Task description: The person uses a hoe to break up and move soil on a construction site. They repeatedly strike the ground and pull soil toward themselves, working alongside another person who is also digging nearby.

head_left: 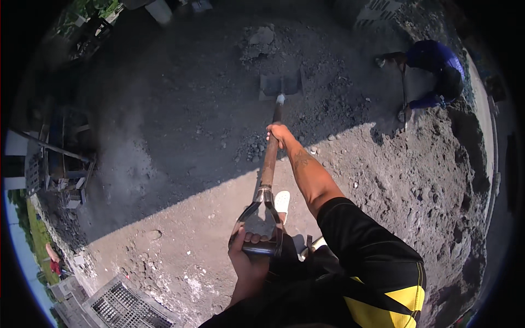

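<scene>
A long-handled shovel [269,167] stretches away from me over the ground. My left hand [249,262] is wrapped round the black crossbar of its D-shaped grip, close to my body. Farther along, my right hand [280,134] grips the brown shaft with the arm reaching forward. The flat square blade [280,86] lies in the shade at the edge of a small heap of grey rubble [261,46]. Whether anything rests on the blade is hard to make out in the dark.
A co-worker [437,65] in blue bends over a long tool at the right, beside a bank of broken soil [432,164]. Loose stones [254,147] lie around the shaft. A plastic crate [128,306] sits at lower left, wooden frames [71,164] at far left. My white shoe [282,202] shows below.
</scene>
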Action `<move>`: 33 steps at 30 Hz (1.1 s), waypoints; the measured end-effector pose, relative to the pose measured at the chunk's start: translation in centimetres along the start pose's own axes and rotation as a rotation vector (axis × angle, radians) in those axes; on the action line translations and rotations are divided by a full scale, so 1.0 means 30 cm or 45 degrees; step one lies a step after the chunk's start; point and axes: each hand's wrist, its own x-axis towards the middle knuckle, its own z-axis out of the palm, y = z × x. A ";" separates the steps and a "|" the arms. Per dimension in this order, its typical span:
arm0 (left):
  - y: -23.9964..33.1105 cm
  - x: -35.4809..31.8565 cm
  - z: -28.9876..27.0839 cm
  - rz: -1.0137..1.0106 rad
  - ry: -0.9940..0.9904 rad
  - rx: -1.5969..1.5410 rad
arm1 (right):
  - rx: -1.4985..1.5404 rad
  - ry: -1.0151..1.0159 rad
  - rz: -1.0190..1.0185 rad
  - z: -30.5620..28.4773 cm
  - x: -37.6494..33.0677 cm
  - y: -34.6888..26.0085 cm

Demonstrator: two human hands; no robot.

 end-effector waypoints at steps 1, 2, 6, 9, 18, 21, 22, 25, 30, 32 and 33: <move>0.030 -0.014 0.014 0.078 -0.044 0.029 | 0.138 -0.007 0.087 -0.006 0.014 0.093; 0.087 -0.014 -0.064 0.088 0.015 0.159 | 0.284 -0.019 0.166 0.013 -0.019 0.240; 0.204 -0.015 -0.333 0.214 0.079 0.935 | 0.805 0.106 0.578 -0.107 -0.158 0.767; 0.105 0.048 -0.393 0.028 0.248 1.387 | 0.833 0.595 0.615 -0.445 -0.206 1.139; 0.200 0.225 -0.147 0.844 0.489 2.373 | 1.675 0.304 0.788 -0.114 -0.197 1.018; -0.111 0.600 -0.046 0.729 0.121 2.527 | 2.077 0.446 0.286 -0.424 0.003 1.187; -0.234 0.702 -0.006 0.735 -0.051 2.575 | 2.091 0.480 0.283 -0.539 0.053 1.180; -0.713 0.947 -0.026 0.524 -0.190 2.757 | 2.163 0.901 0.329 -1.084 0.106 1.352; -1.505 0.988 -0.413 0.221 -0.742 2.739 | 1.996 0.967 -0.061 -1.931 -0.039 1.801; -1.478 0.995 -0.453 0.242 -0.734 2.766 | 1.901 1.051 -0.258 -1.901 -0.040 1.822; -1.457 0.993 -0.478 0.292 -0.745 2.807 | 1.892 1.046 -0.280 -1.849 -0.062 1.843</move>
